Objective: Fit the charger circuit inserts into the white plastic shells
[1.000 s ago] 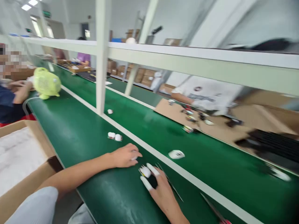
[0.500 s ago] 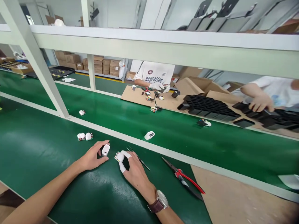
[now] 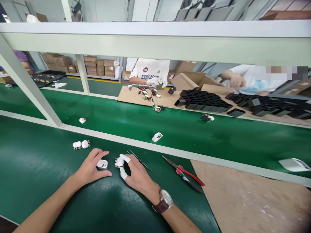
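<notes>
My left hand rests on the green bench and grips a small white charger shell between thumb and fingers. Close to its right, my right hand, with white finger cots on thumb and forefinger and a watch on the wrist, pinches a small white part. The two hands sit a few centimetres apart. Thin tweezers lie just beyond my right hand.
Red-handled pliers lie to the right beside a brown cardboard mat. Two white parts lie left of my hands, and others lie on the conveyor. Across it, people in white shirts work by black trays.
The view swung right and steadied. My left hand turned the white shell from upright to lying lower against the bench. My right hand keeps its pinch on the small part.
</notes>
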Tool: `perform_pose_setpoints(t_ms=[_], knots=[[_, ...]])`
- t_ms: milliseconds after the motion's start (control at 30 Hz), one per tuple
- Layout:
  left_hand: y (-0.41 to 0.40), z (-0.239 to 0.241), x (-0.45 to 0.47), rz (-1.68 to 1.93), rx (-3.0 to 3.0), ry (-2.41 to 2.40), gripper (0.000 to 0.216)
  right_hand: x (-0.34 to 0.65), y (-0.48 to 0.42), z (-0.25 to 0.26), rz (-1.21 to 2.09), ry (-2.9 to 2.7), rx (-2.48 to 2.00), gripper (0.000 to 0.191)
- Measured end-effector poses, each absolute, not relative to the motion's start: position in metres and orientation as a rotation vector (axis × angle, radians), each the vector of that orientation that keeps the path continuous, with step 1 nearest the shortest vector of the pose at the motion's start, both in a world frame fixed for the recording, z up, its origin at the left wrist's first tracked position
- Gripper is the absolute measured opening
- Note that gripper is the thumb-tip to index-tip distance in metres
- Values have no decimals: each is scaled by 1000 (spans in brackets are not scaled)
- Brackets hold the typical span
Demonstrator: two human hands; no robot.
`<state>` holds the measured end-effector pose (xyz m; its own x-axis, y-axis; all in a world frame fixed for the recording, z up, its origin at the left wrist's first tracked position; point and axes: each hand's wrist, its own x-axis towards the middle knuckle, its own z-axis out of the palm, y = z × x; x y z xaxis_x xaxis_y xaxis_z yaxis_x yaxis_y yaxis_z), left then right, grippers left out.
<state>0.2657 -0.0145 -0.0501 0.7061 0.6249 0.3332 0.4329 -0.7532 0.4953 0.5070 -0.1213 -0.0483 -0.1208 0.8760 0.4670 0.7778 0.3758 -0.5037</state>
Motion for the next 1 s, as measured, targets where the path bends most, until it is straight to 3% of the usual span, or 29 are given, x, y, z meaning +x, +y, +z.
perform_pose_setpoints(t_ms=[100,233,367,633,1000], knots=[[-13,-38,259,590,2446,797,68,514,-119,-51,145,-2015,-1457,39],[-10,-26,252,407,2347,696,82,515,-118,-52,134,-2035,-1497,38],[-11,-24,254,258,2243,676,47,509,-119,-47,163,-1875,-1435,34],[-21,-45,267,757,2514,623,49,488,-132,-28,168,-1869,-1223,45],[-25,-49,268,755,2667,576,41,483,-137,-32,69,-2051,-1300,55]])
